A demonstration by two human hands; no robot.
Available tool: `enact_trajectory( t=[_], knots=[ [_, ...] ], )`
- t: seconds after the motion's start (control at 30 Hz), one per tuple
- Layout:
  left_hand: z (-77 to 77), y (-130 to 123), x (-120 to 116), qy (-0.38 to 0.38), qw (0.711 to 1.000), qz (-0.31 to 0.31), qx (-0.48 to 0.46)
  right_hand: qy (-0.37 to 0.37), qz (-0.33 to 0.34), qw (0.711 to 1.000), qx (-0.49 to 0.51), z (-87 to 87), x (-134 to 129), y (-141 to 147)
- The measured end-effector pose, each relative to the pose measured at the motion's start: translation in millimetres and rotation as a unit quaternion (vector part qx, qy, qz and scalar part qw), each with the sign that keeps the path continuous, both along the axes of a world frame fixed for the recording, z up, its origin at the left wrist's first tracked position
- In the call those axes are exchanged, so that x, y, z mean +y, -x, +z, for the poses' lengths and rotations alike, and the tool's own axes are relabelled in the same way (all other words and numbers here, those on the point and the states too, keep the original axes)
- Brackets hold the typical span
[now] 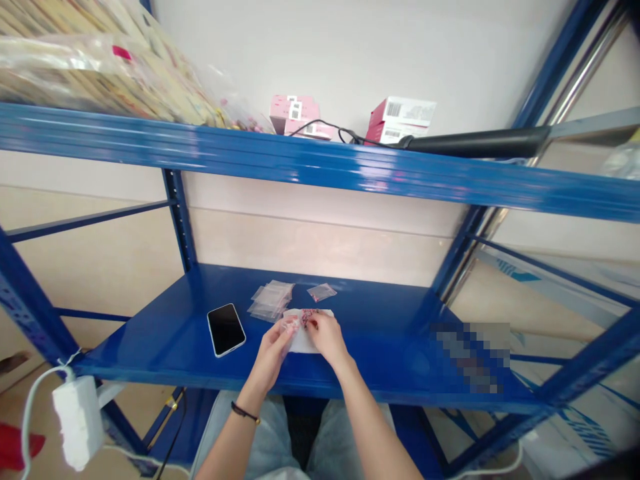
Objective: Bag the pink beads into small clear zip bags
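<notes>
Head-worn view looks down on a steel shelf (150,357).

This looks like a stockroom or small packing area: a blue steel shelving rack (180,220) stands against a plain white wall (350,60), and its upper shelf (300,160) carries barcoded pink cartons (295,115), a red-and-white barcoded box (400,120) and a big clear sack of packaged goods (95,73) (retail stock, by the look of it). Small clear plastic bags (270,300) lie stacked on the lower shelf (150,353), and a blue-printed carton (565,427) stands off to the right.
</notes>
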State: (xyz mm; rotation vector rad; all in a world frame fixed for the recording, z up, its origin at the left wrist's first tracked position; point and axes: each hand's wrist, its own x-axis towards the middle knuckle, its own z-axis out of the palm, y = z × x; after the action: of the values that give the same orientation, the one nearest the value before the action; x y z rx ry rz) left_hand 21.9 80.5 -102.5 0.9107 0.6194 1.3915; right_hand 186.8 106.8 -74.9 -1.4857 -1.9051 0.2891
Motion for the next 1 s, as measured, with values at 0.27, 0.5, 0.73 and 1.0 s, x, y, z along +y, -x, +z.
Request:
enact_trajectory(
  t=[0.27, 0.5, 0.73, 1.0],
  knots=[
    [1.4, 0, 0, 0.011, 1.000, 0.002, -0.013, -0.009, -0.044, 0.997, -0.056, -15.1, -1, 13],
    [7.7, -2, -4, -0.014, 1.000, -0.010, 0.001, -0.024, 0.065, 0.988, 0.142, 30.7, -8, 14],
    [9.6, -2, -5, -0.002, 1.000, -0.006, -0.016, -0.013, -0.015, 0.999, 0.026, 24.6, 3, -1],
    [12.4, -4, -7, 0.016, 1.000, -0.002, -0.014, -0.005, -0.094, 0.991, -0.099, -17.9, -4, 5]
  ],
)
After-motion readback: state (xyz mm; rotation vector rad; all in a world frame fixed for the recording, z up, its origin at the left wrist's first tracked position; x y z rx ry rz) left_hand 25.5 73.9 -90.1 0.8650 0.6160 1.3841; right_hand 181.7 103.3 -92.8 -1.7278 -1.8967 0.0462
